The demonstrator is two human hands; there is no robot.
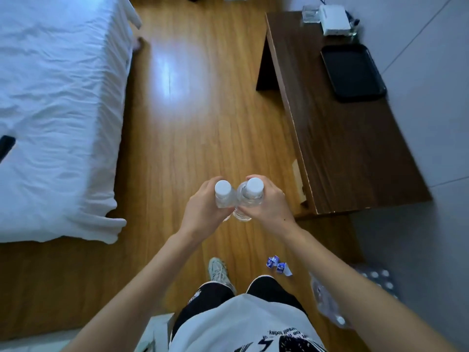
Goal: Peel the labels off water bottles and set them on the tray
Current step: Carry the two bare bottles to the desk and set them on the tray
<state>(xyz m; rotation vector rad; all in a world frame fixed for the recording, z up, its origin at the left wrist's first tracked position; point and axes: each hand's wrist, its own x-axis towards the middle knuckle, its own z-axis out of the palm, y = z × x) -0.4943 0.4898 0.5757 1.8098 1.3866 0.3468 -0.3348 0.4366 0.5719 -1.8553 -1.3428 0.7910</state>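
We see the bed [55, 110], then the desk [350, 153] bearing the black tray [353, 72]. Our left hand [200, 212] grips one bare bottle [223, 196], our right hand [271, 207] another bottle [250, 196], touching. Peeled labels [278, 266] lie on the floor [203, 97].

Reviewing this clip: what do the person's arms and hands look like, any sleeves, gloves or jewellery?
Both arms are bare from hand to past the elbow; no sleeves reach into view. The left hand and right hand wear no gloves, and no rings, watch or bracelets are visible.
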